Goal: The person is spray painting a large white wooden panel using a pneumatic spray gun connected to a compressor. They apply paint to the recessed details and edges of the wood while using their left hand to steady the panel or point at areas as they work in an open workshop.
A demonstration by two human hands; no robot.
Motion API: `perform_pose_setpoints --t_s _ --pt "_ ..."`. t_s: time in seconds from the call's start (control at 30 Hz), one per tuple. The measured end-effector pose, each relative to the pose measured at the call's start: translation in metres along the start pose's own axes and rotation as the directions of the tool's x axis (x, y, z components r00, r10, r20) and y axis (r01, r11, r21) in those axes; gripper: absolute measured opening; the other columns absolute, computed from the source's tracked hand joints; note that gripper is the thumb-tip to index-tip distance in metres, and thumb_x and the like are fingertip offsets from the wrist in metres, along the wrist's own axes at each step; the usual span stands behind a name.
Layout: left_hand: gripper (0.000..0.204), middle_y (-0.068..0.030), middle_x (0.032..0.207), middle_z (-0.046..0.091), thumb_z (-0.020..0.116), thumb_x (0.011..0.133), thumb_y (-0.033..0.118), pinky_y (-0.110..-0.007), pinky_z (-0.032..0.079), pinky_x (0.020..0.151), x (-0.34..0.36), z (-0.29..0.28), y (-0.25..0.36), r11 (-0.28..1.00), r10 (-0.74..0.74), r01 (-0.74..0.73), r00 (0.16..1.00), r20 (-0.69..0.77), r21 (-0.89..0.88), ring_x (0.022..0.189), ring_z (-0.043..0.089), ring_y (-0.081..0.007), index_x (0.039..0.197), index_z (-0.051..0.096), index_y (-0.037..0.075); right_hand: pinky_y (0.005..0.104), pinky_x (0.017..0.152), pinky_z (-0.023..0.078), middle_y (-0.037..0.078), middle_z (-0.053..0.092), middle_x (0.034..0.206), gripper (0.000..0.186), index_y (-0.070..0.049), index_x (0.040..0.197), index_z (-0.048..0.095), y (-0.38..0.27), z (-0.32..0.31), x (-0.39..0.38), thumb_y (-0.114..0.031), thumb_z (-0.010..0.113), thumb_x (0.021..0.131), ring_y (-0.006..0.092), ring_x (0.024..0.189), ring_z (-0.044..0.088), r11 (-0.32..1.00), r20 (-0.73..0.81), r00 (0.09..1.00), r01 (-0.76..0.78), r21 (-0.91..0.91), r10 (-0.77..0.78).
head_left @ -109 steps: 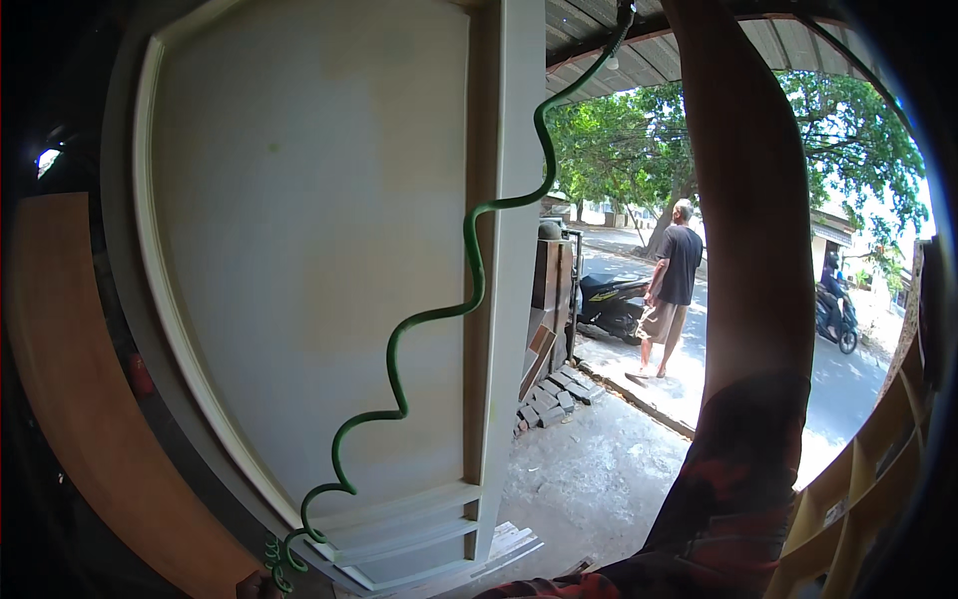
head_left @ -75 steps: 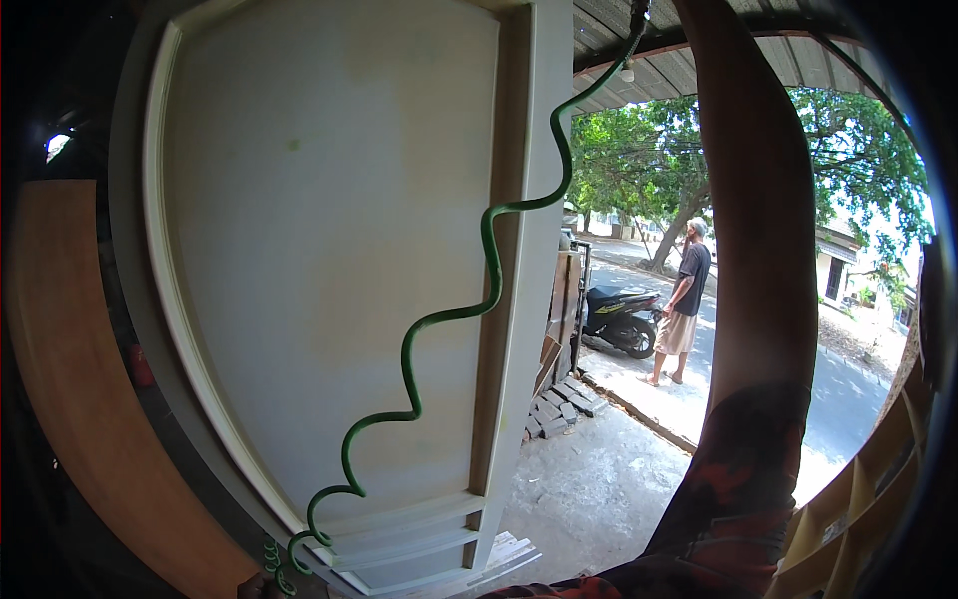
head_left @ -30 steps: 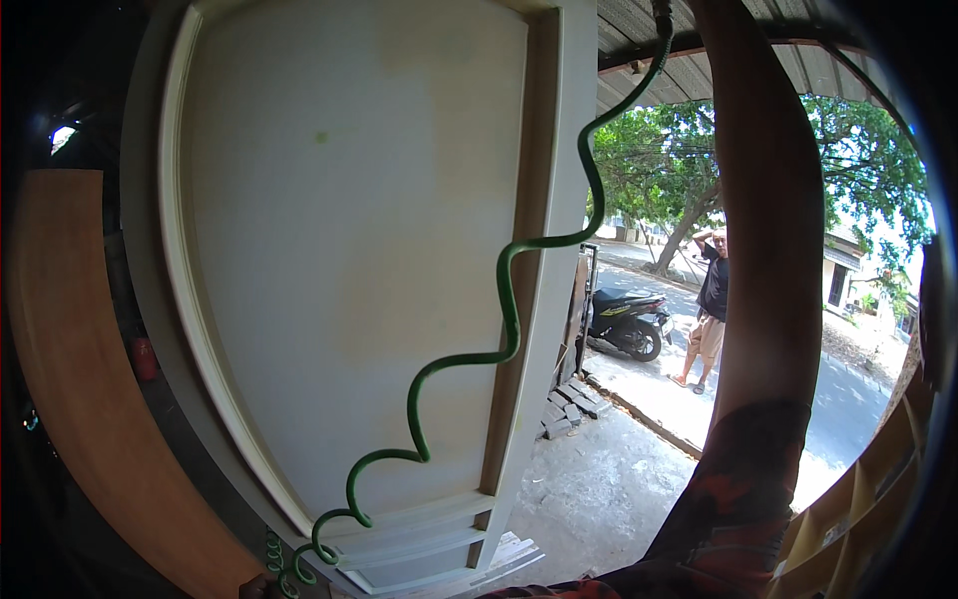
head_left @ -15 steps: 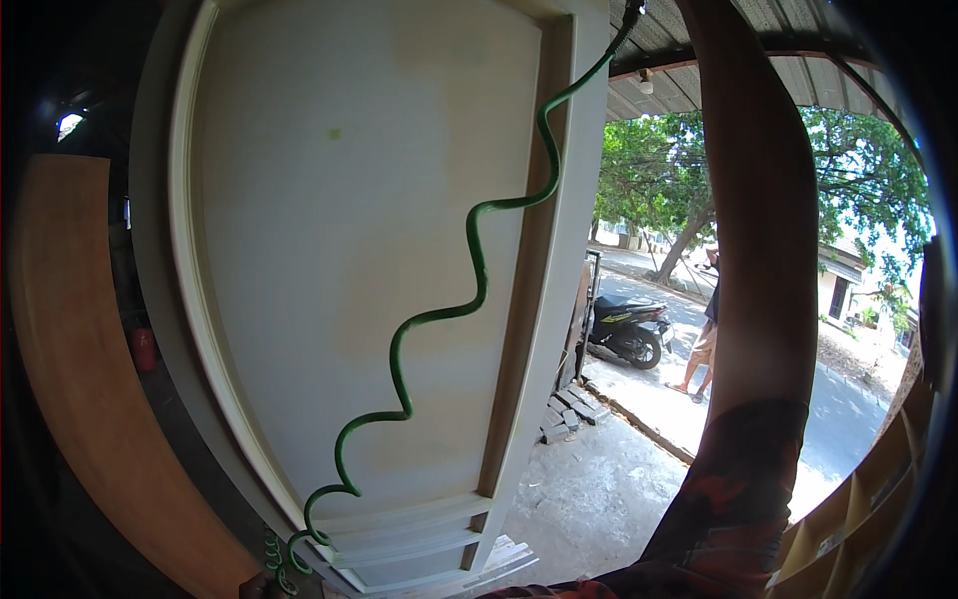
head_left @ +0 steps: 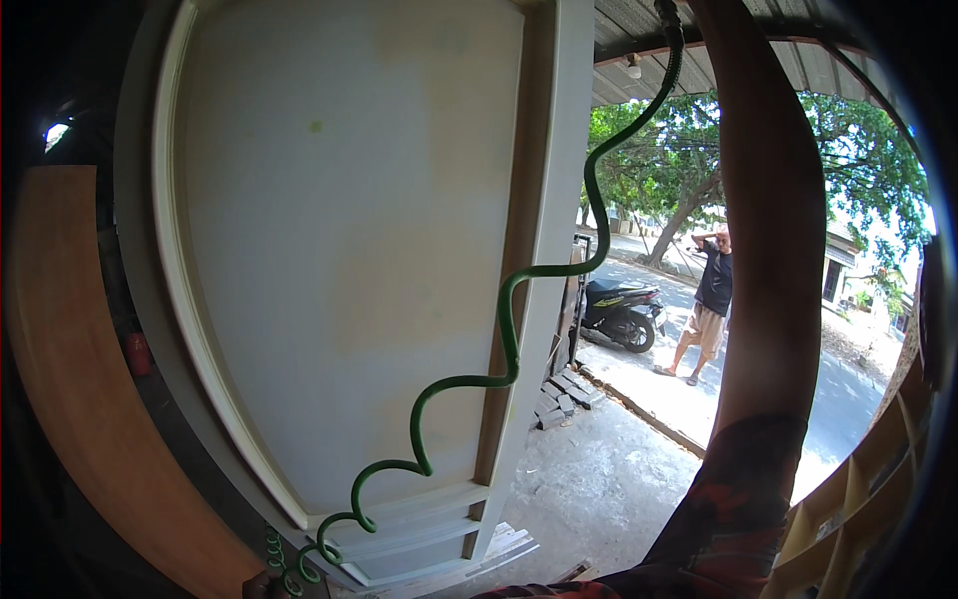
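Observation:
A tall pale panelled door (head_left: 349,230) stands upright before me, with uneven yellowish patches and a small greenish spot on its large panel. Across its front runs a green coiled hose (head_left: 507,319), stretched into waves from the lower left to a black fitting (head_left: 667,12) at the upper edge. My right forearm rises on the right and leaves the picture at the top beside that fitting; the hand itself is out of sight. Low at the left, a dark bit of my left hand (head_left: 261,587) shows, closed about the hose's tight coils.
An orange-brown board (head_left: 90,399) leans at the left, near a red cylinder (head_left: 138,353). Grey blocks (head_left: 565,395) are stacked on the concrete floor. Beyond are a parked motorcycle (head_left: 624,314) and a person (head_left: 711,299) standing outside. A wooden lattice frame (head_left: 858,499) stands at the lower right.
The hose's upper part has swung right, off the door's upper panel and past its edge. The door sits slightly further left in view. The person outside now shows more fully beside my arm.

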State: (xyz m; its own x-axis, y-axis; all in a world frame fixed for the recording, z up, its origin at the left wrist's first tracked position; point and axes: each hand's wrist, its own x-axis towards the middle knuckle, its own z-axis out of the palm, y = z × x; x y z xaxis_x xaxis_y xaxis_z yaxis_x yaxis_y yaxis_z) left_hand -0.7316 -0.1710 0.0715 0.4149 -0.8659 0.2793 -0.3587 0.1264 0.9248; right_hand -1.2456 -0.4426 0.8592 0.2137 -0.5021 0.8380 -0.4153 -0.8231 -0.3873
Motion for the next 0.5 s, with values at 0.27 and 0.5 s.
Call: perform_pose_setpoints --t_s 0.27,0.5 --pt "0.025 -0.0023 0.079 0.05 0.06 0.106 0.022 -0.035 0.039 0.067 -0.004 0.004 0.006 0.999 0.012 -0.014 0.999 0.036 0.051 0.073 0.042 -0.0163 0.092 0.056 0.002 0.0325 0.044 0.036 -0.001 0.05 0.066 0.043 -0.004 0.099 0.072 0.022 0.0 0.041 -0.038 0.05 0.115 0.0121 0.048 0.04 0.973 0.07 0.996 0.042 0.228 -0.059" --pt "0.025 -0.0013 0.077 0.046 0.059 0.106 0.021 -0.035 0.037 0.066 -0.018 0.003 0.004 0.998 -0.035 0.037 0.999 -0.035 0.058 0.072 0.039 -0.0156 0.089 0.053 0.003 0.0288 0.044 0.033 -0.004 0.047 0.064 0.045 -0.003 0.097 0.07 -0.002 0.02 0.019 -0.037 0.049 0.115 0.0086 0.047 0.034 0.856 -0.061 0.971 0.231 0.463 -0.23"
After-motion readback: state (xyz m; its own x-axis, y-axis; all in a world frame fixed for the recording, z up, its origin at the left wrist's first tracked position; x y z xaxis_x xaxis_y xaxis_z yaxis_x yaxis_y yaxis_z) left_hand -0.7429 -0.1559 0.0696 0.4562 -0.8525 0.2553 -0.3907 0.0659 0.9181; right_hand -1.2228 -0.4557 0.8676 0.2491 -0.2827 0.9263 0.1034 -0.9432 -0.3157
